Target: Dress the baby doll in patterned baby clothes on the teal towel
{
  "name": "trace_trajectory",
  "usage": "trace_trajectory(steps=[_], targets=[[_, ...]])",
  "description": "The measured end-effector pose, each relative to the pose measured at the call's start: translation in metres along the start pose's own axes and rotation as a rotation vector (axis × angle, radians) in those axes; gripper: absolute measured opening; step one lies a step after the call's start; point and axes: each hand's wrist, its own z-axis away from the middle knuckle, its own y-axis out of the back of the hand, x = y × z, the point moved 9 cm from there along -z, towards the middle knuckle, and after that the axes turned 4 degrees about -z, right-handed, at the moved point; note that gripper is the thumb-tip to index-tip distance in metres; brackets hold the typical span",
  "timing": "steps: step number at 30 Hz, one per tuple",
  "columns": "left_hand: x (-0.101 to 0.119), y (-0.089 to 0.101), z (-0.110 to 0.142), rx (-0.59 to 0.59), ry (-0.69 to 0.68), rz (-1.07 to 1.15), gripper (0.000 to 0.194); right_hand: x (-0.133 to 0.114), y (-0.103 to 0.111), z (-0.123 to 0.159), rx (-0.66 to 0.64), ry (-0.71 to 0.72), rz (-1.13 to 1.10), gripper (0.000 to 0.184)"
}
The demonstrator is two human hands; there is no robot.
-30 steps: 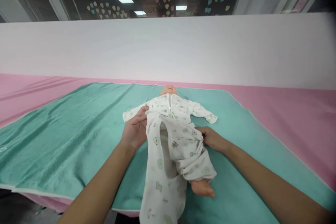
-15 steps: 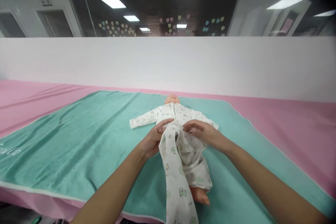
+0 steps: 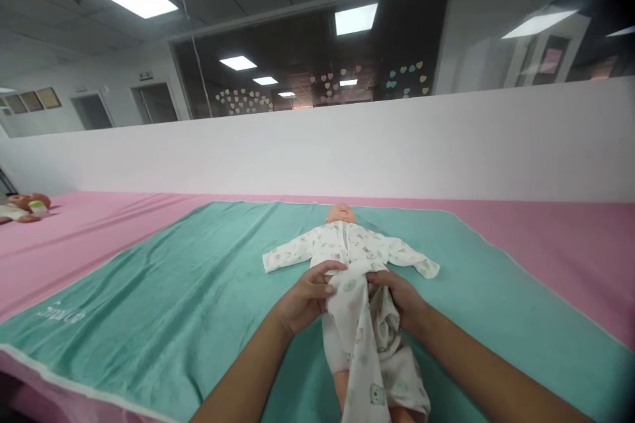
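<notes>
A baby doll (image 3: 341,213) lies on its back, head away from me, arms spread in a white printed top (image 3: 327,241). White baby trousers (image 3: 352,310) with green animal prints are bunched over its lower body. One trouser leg hangs loose toward me, and a bare doll leg (image 3: 341,384) shows beside it. My left hand (image 3: 308,296) pinches the waistband at the left, index finger stretched along the doll's belly. On the other side, my right hand (image 3: 401,296) grips the waistband, its fingertips partly hidden in the folds.
Beneath the doll spreads a teal blanket (image 3: 188,304) with some wrinkles, on a pink mat (image 3: 550,238). A low white wall (image 3: 317,152) runs behind. Another doll (image 3: 30,201) lies at the far left, with a light green-and-white item near it.
The view has tilted up and turned left, bringing the other doll into sight. My right hand has closed on the waistband, and the trousers have shifted, baring a doll leg on the left.
</notes>
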Motion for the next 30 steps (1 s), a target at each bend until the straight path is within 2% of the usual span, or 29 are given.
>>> trace_trajectory(steps=[2, 5, 9, 11, 13, 15, 17, 20, 22, 24, 27, 29, 30], targets=[[0.000, -0.002, 0.000, -0.008, -0.015, 0.004, 0.051, -0.002, -0.007, 0.003, -0.047, -0.009, -0.035, 0.030], [0.000, 0.001, -0.002, 0.049, -0.054, 0.008, 0.050, -0.007, -0.024, 0.006, -0.144, -0.015, 0.028, 0.036], [-0.002, 0.014, -0.005, 0.168, -0.094, 0.056, 0.046, -0.006, -0.047, 0.012, -0.339, -0.055, 0.422, 0.035], [-0.005, 0.015, -0.006, 0.179, -0.087, 0.043, 0.041, -0.001, -0.052, 0.014, -0.396, -0.069, 0.578, 0.031], [-0.007, 0.011, -0.007, 0.134, -0.064, -0.016, 0.034, -0.003, -0.046, 0.012, -0.324, -0.045, 0.549, 0.028], [-0.006, 0.001, -0.008, 0.053, -0.057, -0.088, 0.033, -0.006, -0.032, 0.009, -0.168, -0.010, 0.366, 0.030], [-0.004, -0.011, -0.008, -0.033, -0.049, -0.157, 0.041, -0.009, -0.020, 0.007, -0.057, 0.026, 0.168, 0.033], [-0.008, -0.023, -0.007, -0.102, 0.011, -0.271, 0.048, -0.010, -0.016, 0.005, -0.054, 0.049, 0.015, 0.037], [-0.010, -0.022, -0.007, -0.082, 0.030, -0.295, 0.042, -0.010, -0.017, 0.004, -0.079, 0.042, 0.004, 0.039], [-0.007, -0.014, -0.008, -0.005, -0.028, -0.222, 0.032, -0.012, -0.023, 0.005, -0.132, 0.025, 0.090, 0.039], [-0.002, 0.003, -0.008, 0.125, -0.159, -0.051, 0.017, -0.006, -0.043, 0.013, -0.325, -0.073, 0.393, 0.039], [-0.003, 0.009, -0.008, 0.156, -0.194, 0.005, 0.012, 0.001, -0.050, 0.020, -0.429, -0.148, 0.581, 0.039], [-0.003, 0.009, -0.007, 0.154, -0.193, 0.007, 0.011, 0.002, -0.051, 0.022, -0.441, -0.167, 0.620, 0.037]])
